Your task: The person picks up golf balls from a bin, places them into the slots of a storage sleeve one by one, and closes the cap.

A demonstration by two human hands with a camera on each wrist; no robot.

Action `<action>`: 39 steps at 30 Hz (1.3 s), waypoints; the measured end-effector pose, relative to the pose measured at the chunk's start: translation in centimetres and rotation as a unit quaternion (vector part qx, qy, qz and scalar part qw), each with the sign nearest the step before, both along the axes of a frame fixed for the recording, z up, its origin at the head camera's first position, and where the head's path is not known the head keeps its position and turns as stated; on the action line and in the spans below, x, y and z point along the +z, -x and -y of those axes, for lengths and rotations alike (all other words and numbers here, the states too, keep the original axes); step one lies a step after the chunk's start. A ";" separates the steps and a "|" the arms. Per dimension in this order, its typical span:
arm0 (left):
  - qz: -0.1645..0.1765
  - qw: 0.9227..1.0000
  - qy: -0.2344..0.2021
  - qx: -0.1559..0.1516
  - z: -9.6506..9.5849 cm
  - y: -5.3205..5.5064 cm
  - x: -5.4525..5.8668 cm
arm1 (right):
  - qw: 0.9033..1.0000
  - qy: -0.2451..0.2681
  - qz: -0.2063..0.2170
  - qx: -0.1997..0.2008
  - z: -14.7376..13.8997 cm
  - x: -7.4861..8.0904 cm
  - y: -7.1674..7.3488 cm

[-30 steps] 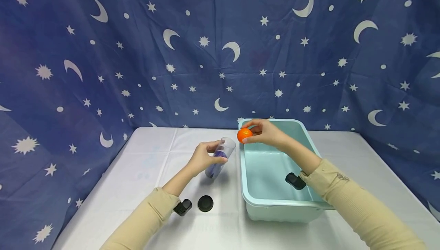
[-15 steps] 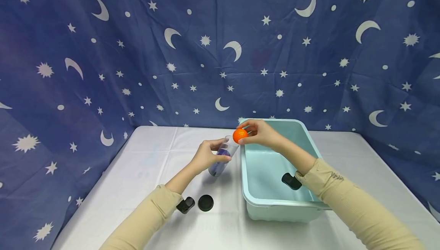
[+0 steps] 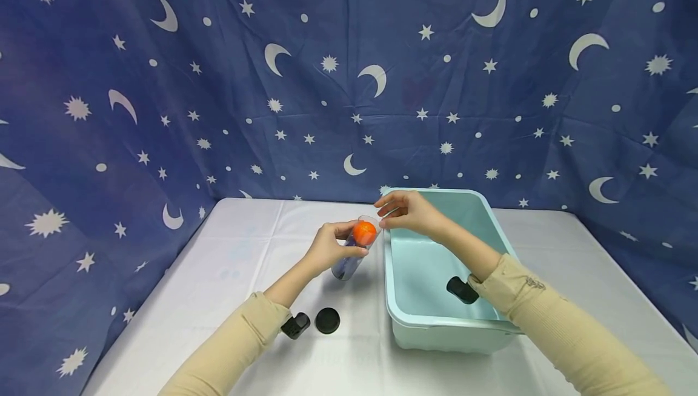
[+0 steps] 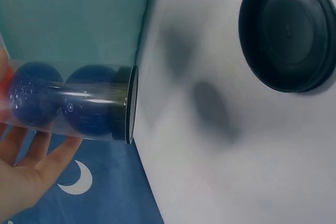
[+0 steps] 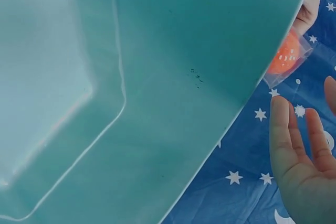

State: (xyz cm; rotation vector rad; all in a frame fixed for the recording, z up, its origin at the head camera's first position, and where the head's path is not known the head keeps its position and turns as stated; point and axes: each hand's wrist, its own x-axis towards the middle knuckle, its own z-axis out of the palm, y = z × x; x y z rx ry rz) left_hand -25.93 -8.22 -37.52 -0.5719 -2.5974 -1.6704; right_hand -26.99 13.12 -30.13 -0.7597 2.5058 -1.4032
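My left hand (image 3: 326,247) grips a clear plastic tube (image 3: 345,270) around its upper part and holds it tilted, mouth toward the upper right, above the table. Two dark blue balls (image 4: 90,100) sit one behind the other inside, by the tube's black end in the left wrist view. An orange ball (image 3: 365,232) is inside near the mouth. My right hand (image 3: 413,211) hovers just right of the mouth, fingers apart and holding nothing; the right wrist view shows its fingers extended. A round black lid (image 3: 328,320) lies on the table below the left hand.
A light teal plastic bin (image 3: 425,269) stands on the right, its left rim close beside the tube. White cloth covers the table (image 3: 240,263). Behind hangs a blue curtain (image 3: 305,93) with moons and stars. Black wrist devices (image 3: 295,326) show at both sleeves.
The orange ball, earlier pinched in my right hand, has moved left into the tube's mouth. The right hand has let go of it. The left hand with the tube has shifted slightly right.
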 end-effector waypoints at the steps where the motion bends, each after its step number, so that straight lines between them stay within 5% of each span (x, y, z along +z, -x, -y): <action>1: 0.003 1.000 -0.003 0.005 0.0 0.0 -0.1 | 1.000 -0.003 -0.004 0.000 0.0 0.0 -0.1; 12: 0.013 0.997 -0.033 0.072 0.9 -0.1 -1.1 | 0.997 -0.034 -0.061 0.026 0.1 0.5 -1.8; 39: 0.032 0.990 -0.013 0.134 5.4 -0.8 -2.3 | 0.995 -0.027 -0.081 0.059 1.6 2.6 -6.2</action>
